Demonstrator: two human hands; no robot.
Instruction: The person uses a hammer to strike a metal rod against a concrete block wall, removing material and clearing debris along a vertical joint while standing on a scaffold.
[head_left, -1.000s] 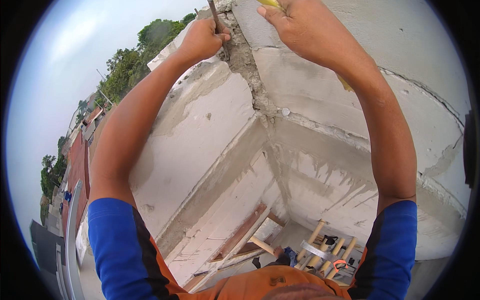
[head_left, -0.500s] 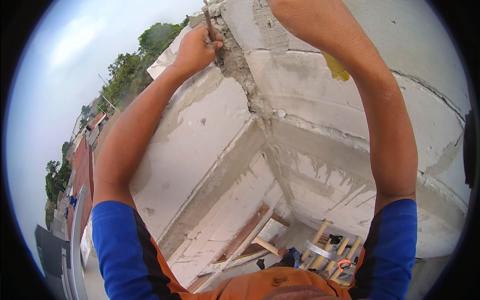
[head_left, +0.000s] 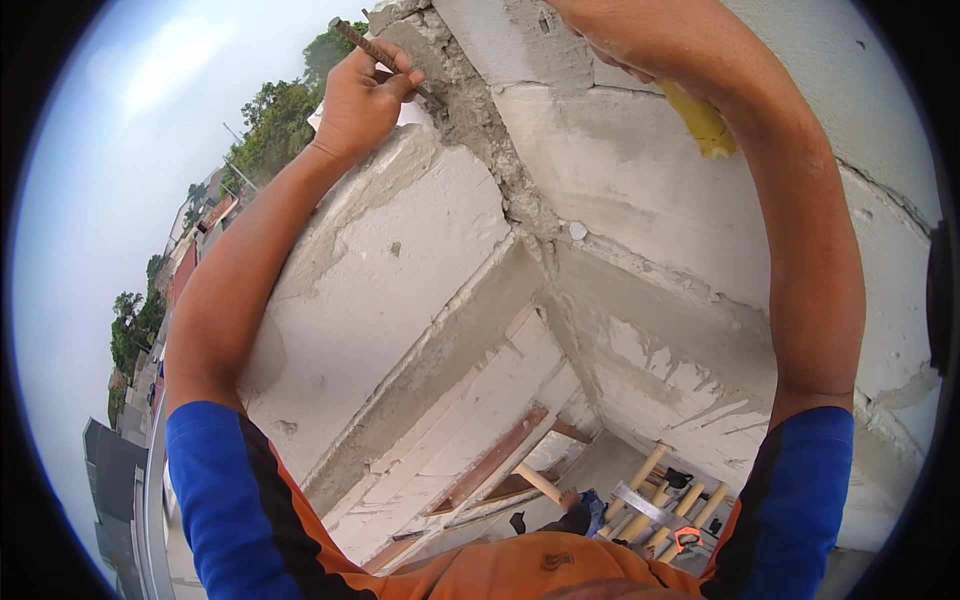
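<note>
My left hand (head_left: 367, 98) is closed round a rusty steel chisel (head_left: 376, 52), a round bar tilted with its top to the upper left. Its lower end meets the rough, broken mortar (head_left: 470, 110) in the wall corner joint. At the upper edge, my right hand (head_left: 625, 45) is closed on a tool whose yellow handle (head_left: 705, 125) sticks out below the wrist. The head of that tool is out of view. Pale block walls (head_left: 400, 230) meet under the joint, the left one with a chipped top.
Far below, wooden poles (head_left: 640, 480) like ladder or scaffold parts lie near an orange and black object (head_left: 688, 540). A person's hand (head_left: 568, 497) shows there too. Beyond the left wall's outer side are trees (head_left: 270, 125) and roofs.
The chisel has gone from nearly upright to leaning left, with my left hand moved left and down. My right arm has shifted right, and more of the yellow handle shows.
</note>
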